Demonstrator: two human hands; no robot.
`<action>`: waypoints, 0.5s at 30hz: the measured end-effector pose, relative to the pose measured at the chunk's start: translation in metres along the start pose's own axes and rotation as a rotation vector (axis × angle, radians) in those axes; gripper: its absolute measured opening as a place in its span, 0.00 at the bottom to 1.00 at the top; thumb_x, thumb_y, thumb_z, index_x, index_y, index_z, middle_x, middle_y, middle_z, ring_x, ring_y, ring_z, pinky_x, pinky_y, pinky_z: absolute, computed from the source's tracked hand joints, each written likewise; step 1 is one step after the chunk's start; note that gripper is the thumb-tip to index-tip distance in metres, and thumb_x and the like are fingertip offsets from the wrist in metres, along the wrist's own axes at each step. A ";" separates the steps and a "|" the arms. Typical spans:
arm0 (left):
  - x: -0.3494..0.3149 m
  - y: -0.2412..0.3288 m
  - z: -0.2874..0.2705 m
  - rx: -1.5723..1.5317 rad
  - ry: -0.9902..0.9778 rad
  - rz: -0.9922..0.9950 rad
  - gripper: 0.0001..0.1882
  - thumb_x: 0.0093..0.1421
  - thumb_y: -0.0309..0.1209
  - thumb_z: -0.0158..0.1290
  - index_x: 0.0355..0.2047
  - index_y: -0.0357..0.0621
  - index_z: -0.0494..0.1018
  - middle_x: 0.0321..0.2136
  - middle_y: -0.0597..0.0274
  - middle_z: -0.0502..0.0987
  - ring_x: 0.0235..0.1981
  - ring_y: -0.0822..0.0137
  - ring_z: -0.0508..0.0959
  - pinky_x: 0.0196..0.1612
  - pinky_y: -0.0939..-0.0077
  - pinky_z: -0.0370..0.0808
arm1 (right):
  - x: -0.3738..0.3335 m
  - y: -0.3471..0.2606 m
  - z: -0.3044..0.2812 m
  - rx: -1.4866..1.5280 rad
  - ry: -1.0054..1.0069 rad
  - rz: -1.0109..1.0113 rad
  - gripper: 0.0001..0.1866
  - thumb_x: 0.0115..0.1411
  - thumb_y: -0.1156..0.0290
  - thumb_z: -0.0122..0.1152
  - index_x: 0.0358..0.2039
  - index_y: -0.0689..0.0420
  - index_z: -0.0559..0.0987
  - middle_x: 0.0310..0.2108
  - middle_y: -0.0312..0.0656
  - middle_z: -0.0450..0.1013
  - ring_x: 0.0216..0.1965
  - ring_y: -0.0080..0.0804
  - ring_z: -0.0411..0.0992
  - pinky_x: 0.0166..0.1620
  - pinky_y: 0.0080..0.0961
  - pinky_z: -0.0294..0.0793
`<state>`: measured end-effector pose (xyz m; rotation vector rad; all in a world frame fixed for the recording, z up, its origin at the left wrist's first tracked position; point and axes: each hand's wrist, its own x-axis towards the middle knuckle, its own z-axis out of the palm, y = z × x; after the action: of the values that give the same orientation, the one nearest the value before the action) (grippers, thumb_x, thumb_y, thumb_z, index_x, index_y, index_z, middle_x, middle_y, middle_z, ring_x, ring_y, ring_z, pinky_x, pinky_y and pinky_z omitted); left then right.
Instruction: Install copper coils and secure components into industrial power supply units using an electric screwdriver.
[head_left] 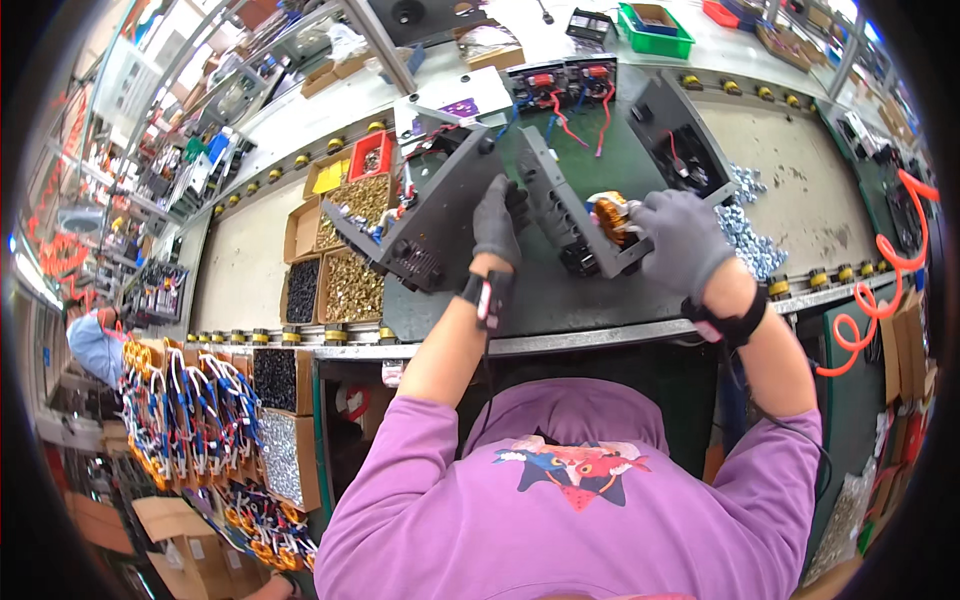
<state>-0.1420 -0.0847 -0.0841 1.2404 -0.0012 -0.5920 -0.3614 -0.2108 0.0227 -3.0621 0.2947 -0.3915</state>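
My right hand [685,240], in a grey glove, is closed on a copper-wound coil [613,218] with a pale lead. The coil is at the near end of a tilted dark grey metal panel [565,200] with black parts along it. My left hand [497,222], also gloved, is beside the right face of a dark grey metal casing [440,205] holding wires and parts. Its fingers are curled; whatever they hold, if anything, is hidden. Another open grey casing [682,140] stands beyond my right hand. Both wrists wear black straps.
Cardboard boxes of brass-coloured fasteners [350,285] and black screws [302,290], plus a red bin [371,156], are at the left. Silvery screws [745,240] lie loose at the right. Assemblies with red wires [560,85] stand behind. Wired coils [190,410] hang lower left; a red coiled hose [885,265] hangs right.
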 end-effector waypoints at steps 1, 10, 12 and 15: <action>-0.008 -0.002 -0.008 0.034 -0.010 0.031 0.17 0.62 0.45 0.50 0.38 0.44 0.77 0.30 0.62 0.80 0.29 0.69 0.77 0.32 0.76 0.72 | 0.012 -0.002 -0.017 -0.024 -0.111 0.023 0.14 0.44 0.70 0.57 0.33 0.59 0.82 0.32 0.48 0.76 0.39 0.46 0.75 0.44 0.35 0.74; -0.086 0.015 -0.031 0.208 -0.313 0.239 0.14 0.66 0.36 0.47 0.40 0.37 0.76 0.31 0.63 0.78 0.32 0.74 0.75 0.38 0.78 0.73 | 0.048 -0.016 -0.020 -0.090 0.245 -0.016 0.30 0.42 0.82 0.56 0.50 0.51 0.77 0.56 0.45 0.67 0.60 0.45 0.60 0.64 0.39 0.55; -0.104 0.029 -0.051 0.360 -0.346 0.299 0.14 0.66 0.36 0.47 0.39 0.37 0.76 0.31 0.63 0.78 0.32 0.74 0.75 0.38 0.79 0.73 | -0.007 -0.017 -0.013 0.026 0.431 -0.058 0.36 0.42 0.87 0.49 0.55 0.52 0.75 0.57 0.49 0.66 0.60 0.49 0.61 0.63 0.42 0.56; -0.123 0.056 -0.096 0.622 -0.327 0.359 0.14 0.66 0.35 0.48 0.38 0.37 0.77 0.31 0.65 0.78 0.33 0.75 0.75 0.38 0.79 0.73 | -0.129 -0.009 0.006 0.528 0.195 0.215 0.25 0.50 0.86 0.49 0.51 0.62 0.76 0.51 0.50 0.72 0.53 0.45 0.70 0.57 0.34 0.67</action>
<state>-0.1930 0.0637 -0.0291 1.6754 -0.7144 -0.4843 -0.4807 -0.1775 -0.0142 -2.4543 0.4408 -0.6373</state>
